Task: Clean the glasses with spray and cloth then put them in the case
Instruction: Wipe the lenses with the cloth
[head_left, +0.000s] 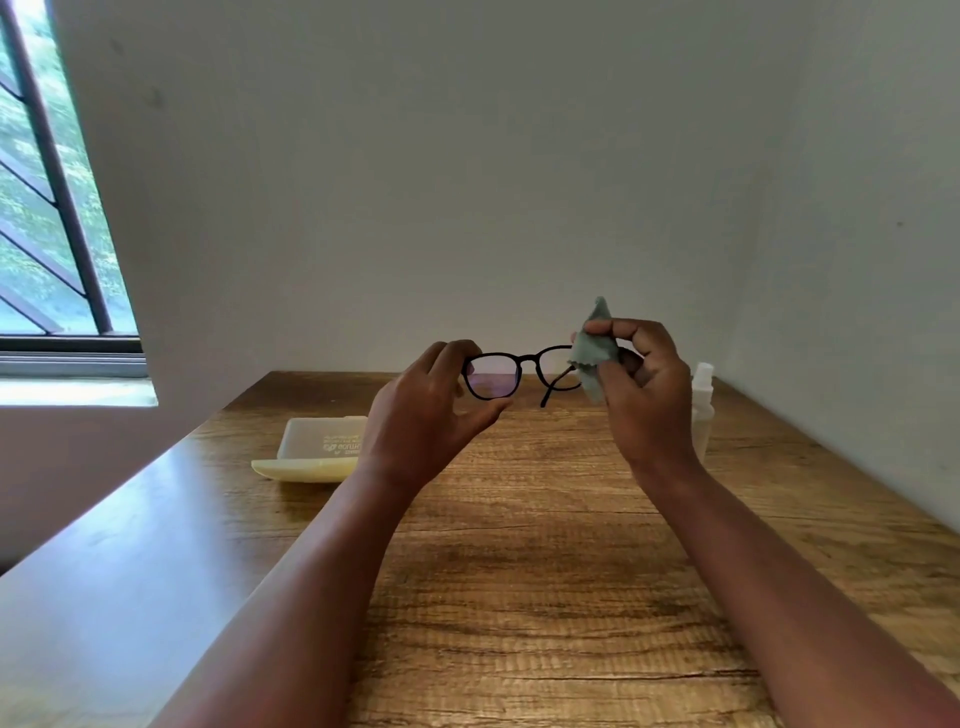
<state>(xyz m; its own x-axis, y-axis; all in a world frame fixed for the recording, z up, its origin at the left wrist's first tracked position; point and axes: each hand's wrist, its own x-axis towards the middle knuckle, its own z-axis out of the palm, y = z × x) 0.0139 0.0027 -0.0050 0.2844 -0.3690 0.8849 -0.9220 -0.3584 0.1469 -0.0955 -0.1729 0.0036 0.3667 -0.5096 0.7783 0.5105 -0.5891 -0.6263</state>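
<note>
One pair of black-framed glasses (519, 375) is held above a wood-grain desk (519, 571): the left hand (426, 415) pinches one lens rim, the right hand (644, 395) pinches one grey cloth (595, 353) over the other lens. One open cream case (317, 452), its printed lettering unreadable, and one spray bottle (702, 410) stand on the desk by a white wall and barred window (52, 208).

Bare table (519, 597) lies open beneath my arms. The open case (317, 452) blocks the left side, and the spray bottle (702, 410) stands behind my right hand (644, 395).

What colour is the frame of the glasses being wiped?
Black. The glasses show best against the pale wall in the head view.
</note>
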